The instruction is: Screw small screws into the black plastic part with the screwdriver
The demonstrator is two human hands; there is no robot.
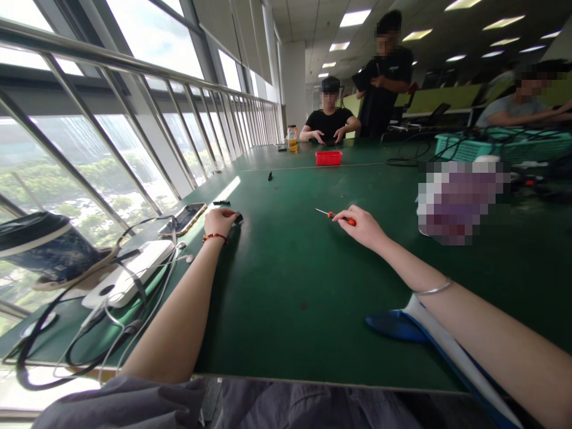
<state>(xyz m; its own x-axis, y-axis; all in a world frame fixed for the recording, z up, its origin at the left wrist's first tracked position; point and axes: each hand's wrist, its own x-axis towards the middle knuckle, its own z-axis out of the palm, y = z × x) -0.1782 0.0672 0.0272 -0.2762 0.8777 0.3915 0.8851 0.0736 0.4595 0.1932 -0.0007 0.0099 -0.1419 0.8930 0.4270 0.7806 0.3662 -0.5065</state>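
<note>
My left hand (218,221) rests low over the left side of the green table (286,268), its fingers closed on a small black part (239,217); what kind of part it is I cannot make out. Just beyond that hand lies another small black piece (221,202). In my right hand (361,226) is a screwdriver (330,215) with an orange and black handle. Its thin metal shaft points left, toward my left hand, with a wide gap between them. A third small black piece (270,176) lies farther back on the table.
At left are a phone (184,219), a white power strip (134,271) with tangled cables and a dark cup (49,247) near the railing. A red bin (328,158) stands far back. A blurred bag-like item (462,199) and a teal basket (465,146) are right. Other people are beyond.
</note>
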